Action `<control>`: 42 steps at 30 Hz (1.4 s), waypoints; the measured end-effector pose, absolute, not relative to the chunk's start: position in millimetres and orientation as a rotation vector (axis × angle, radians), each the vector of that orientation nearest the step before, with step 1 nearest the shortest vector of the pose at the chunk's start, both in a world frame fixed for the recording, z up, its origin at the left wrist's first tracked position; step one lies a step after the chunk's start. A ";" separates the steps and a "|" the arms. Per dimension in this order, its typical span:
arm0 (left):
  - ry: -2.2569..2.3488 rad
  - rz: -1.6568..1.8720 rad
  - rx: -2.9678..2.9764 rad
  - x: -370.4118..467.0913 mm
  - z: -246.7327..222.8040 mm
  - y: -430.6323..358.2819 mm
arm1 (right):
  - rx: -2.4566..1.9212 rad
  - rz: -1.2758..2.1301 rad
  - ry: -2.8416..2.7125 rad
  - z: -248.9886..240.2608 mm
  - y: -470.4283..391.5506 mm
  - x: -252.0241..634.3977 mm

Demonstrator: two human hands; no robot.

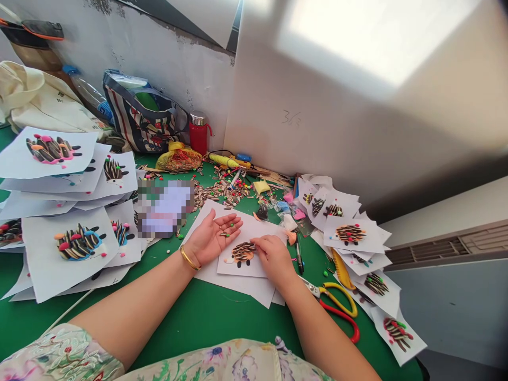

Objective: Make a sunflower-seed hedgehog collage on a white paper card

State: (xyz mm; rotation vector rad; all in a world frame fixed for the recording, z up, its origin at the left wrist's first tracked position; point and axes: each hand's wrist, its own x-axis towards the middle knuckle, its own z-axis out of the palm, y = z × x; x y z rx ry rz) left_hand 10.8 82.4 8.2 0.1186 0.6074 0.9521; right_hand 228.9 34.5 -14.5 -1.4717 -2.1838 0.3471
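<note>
My left hand (216, 236) lies palm up with its fingers stretched out, over the white sheets. A few sunflower seeds and small green balls (226, 233) rest loose on that palm. Under my hands is a white card (234, 268) bearing a hedgehog figure (243, 254) of orange clay with striped sunflower seeds as spines and dark feet. My right hand (273, 257) is closed, its fingertips pressed together at the right edge of the spines. Whatever sits between those fingertips is hidden. Larger white paper (202, 272) lies beneath the card.
Finished-looking cards are stacked at left (35, 264) and right (357, 248). Loose seeds (228, 188) spread behind the paper, beside coloured clay lumps (288, 198). Red-and-yellow scissors (337, 301) and a black pen (299, 256) lie right. A red flask (199, 135) stands at the wall.
</note>
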 end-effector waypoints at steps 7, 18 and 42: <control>0.598 0.955 0.110 10.7 5.9 83.0 | -1.458 0.326 -2.194 -18.2 36.3 228.0; 0.599 0.950 0.115 10.2 5.3 83.0 | -1.420 0.385 -2.166 -17.9 37.9 224.9; 0.598 0.953 0.084 9.9 3.0 82.8 | -1.767 -0.277 -2.698 31.9 211.9 155.0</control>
